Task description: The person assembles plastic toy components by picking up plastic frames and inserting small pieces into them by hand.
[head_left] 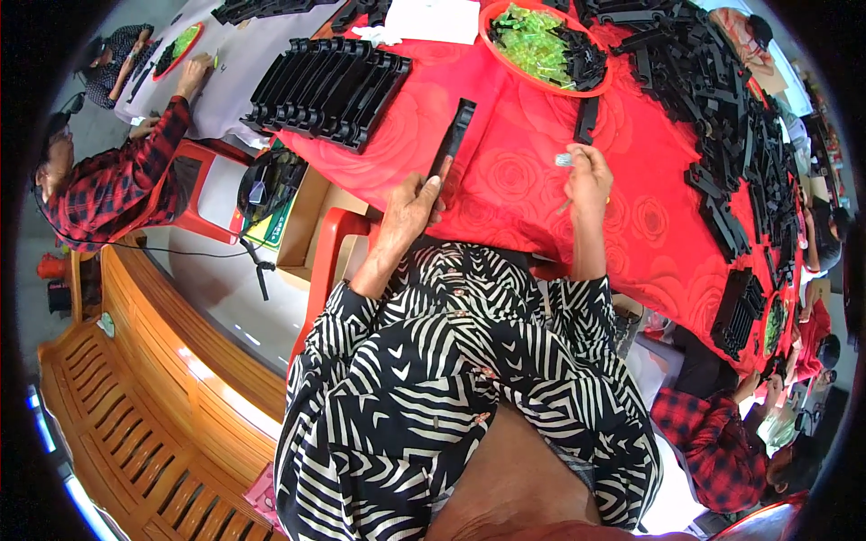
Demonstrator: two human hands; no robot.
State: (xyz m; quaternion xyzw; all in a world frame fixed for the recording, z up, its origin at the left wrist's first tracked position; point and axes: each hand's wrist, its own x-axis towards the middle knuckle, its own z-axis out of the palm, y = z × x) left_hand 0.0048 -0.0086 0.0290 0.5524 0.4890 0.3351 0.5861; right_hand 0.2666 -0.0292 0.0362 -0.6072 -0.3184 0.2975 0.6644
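Observation:
My left hand (pixel 408 216) is closed around the lower end of a long black plastic part (pixel 458 126), which tilts up and away over the table's edge. Between the thumb and fingers of my right hand (pixel 589 180) is a small pale, shiny piece (pixel 564 160), too small to name further. Just beyond that hand a short black part (pixel 586 120) lies on the red cloth. At the far side sits a red-rimmed bowl (pixel 488 42) with translucent yellow-green pieces (pixel 528 41) and small black pieces (pixel 585 61).
A stacked row of long black parts (pixel 329 90) lies at the far left on the red tablecloth (pixel 523 171). Black parts (pixel 713 117) are heaped along the right. People in checked shirts (pixel 126 194) sit left and right. A red chair (pixel 329 261) and wooden bench (pixel 135 406) stand left.

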